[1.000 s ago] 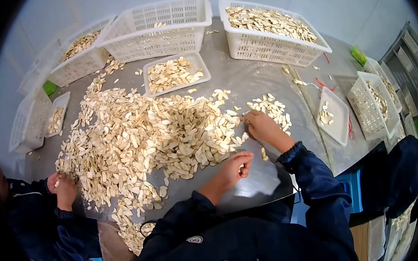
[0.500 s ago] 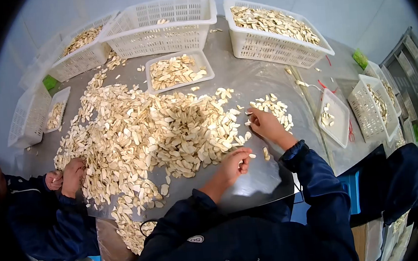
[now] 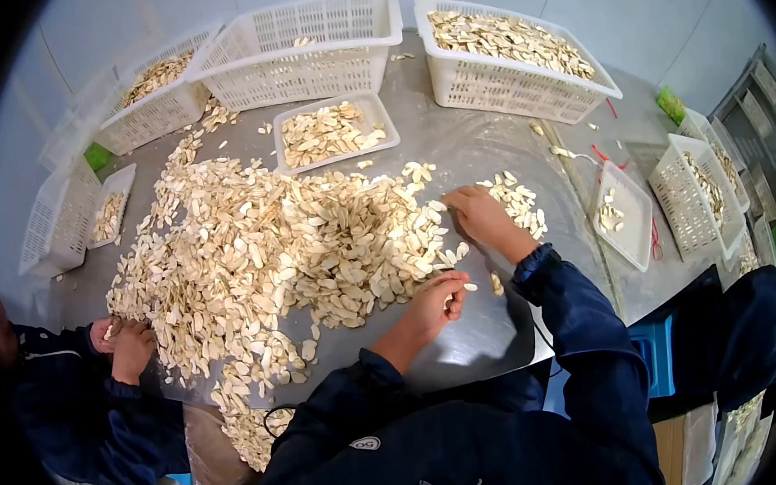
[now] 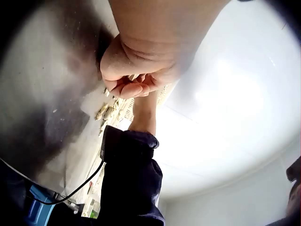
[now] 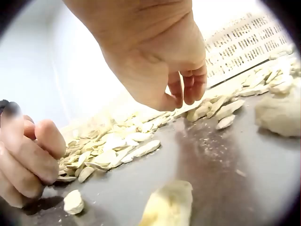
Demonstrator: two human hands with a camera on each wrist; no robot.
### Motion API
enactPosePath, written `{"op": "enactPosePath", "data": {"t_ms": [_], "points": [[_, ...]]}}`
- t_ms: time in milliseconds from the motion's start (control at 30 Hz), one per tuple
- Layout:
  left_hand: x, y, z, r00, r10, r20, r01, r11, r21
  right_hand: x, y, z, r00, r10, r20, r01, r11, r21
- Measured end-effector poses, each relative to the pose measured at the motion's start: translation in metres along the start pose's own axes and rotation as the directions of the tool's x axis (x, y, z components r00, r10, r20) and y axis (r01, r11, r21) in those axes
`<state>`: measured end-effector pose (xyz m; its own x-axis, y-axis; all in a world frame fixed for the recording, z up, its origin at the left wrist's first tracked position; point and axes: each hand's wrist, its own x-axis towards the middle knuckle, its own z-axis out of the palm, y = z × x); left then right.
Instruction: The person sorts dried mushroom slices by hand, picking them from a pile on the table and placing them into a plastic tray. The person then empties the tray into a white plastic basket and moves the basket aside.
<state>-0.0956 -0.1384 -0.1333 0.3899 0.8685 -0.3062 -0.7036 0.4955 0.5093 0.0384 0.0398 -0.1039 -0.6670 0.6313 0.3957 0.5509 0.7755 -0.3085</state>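
A big heap of pale, oval dried slices covers the middle and left of the metal table. My left hand is low over the table by the heap's front right edge, fingers curled round a pale slice partly hidden in them. Another small slice shows just past its fingertips. At the heap's right edge, my right hand points its fingers down, thumb and fingertips meeting at a slice there. Under the right wrist a smaller group of slices lies apart.
A shallow tray of slices stands behind the heap. White slotted baskets line the back. To the right are a tray and another basket. Another person's hands work at the heap's left edge.
My right hand has shifted left and slightly away from me, from beside the small group to the heap's edge. The left hand stays about where it was, now with a slice visible at its fingertips.
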Motion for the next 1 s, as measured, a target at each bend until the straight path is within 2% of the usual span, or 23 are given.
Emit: {"op": "enactPosePath", "data": {"t_ms": [100, 233, 267, 367, 433, 500, 533, 633, 667, 733, 767, 800, 867, 900, 933, 1000], "points": [[-0.001, 0.003, 0.0, 1.0, 0.006, -0.025, -0.006, 1.0, -0.006, 0.012, -0.008, 0.009, 0.998, 0.025, 0.059, -0.023, 0.999, -0.025], [0.0, 0.006, -0.002, 0.999, 0.02, -0.03, -0.021, 1.0, -0.015, 0.013, -0.006, 0.005, 0.986, 0.129, 0.103, -0.126, 0.991, -0.034], [0.0, 0.006, -0.003, 0.999, 0.023, -0.028, -0.023, 1.0, -0.019, 0.009, 0.002, 0.007, 0.99, 0.123, 0.075, -0.123, 0.992, 0.001], [0.001, 0.006, -0.004, 0.999, 0.025, -0.031, -0.026, 0.999, -0.021, -0.001, -0.002, -0.009, 0.964, 0.245, 0.105, -0.262, 0.942, 0.21], [0.003, 0.004, -0.005, 0.998, 0.032, -0.045, -0.032, 0.999, -0.008, -0.01, 0.005, -0.016, 0.904, 0.355, 0.239, -0.417, 0.855, 0.307], [0.003, 0.006, -0.005, 0.998, 0.017, -0.054, -0.02, 0.998, -0.059, -0.014, 0.007, -0.024, 0.796, 0.428, 0.428, -0.592, 0.696, 0.406], [0.003, 0.008, -0.004, 0.998, 0.012, -0.059, -0.016, 0.997, -0.082, -0.015, 0.006, -0.028, 0.777, 0.409, 0.479, -0.61, 0.678, 0.411], [-0.002, 0.018, 0.006, 0.982, 0.039, -0.186, -0.061, 0.992, -0.11, -0.014, -0.014, -0.046, 0.706, 0.134, 0.696, -0.662, 0.474, 0.58], [-0.002, 0.021, 0.009, 0.979, 0.041, -0.2, -0.067, 0.99, -0.126, -0.008, -0.019, -0.051, 0.672, 0.064, 0.737, -0.658, 0.508, 0.556], [-0.004, 0.023, 0.014, 0.973, 0.043, -0.226, -0.08, 0.985, -0.155, -0.008, -0.013, -0.033, 0.789, 0.148, 0.596, -0.528, 0.657, 0.537], [-0.001, 0.019, 0.009, 0.98, 0.055, -0.194, -0.081, 0.989, -0.124, -0.009, -0.01, -0.024, 0.841, 0.177, 0.511, -0.463, 0.726, 0.509], [0.004, 0.012, -0.002, 0.985, 0.067, -0.16, -0.083, 0.992, -0.092, 0.0, -0.027, -0.031, 0.864, 0.236, 0.444, -0.401, 0.856, 0.327], [0.004, 0.005, -0.01, 0.99, 0.096, -0.102, -0.097, 0.995, -0.004, 0.001, -0.023, -0.01, 0.974, 0.013, 0.227, -0.082, 0.951, 0.297], [0.003, 0.002, -0.01, 0.99, 0.114, -0.079, -0.11, 0.993, 0.052, 0.004, -0.025, -0.005, 0.986, -0.115, 0.122, 0.081, 0.964, 0.252], [0.002, 0.001, -0.01, 0.99, 0.129, -0.057, -0.123, 0.987, 0.105, -0.002, -0.029, -0.002, 0.991, -0.064, 0.114, 0.032, 0.963, 0.266], [0.003, 0.0, -0.008, 0.993, 0.098, -0.059, -0.083, 0.971, 0.223, -0.003, -0.027, -0.002, 0.989, -0.017, 0.147, -0.007, 0.987, 0.161]]}}
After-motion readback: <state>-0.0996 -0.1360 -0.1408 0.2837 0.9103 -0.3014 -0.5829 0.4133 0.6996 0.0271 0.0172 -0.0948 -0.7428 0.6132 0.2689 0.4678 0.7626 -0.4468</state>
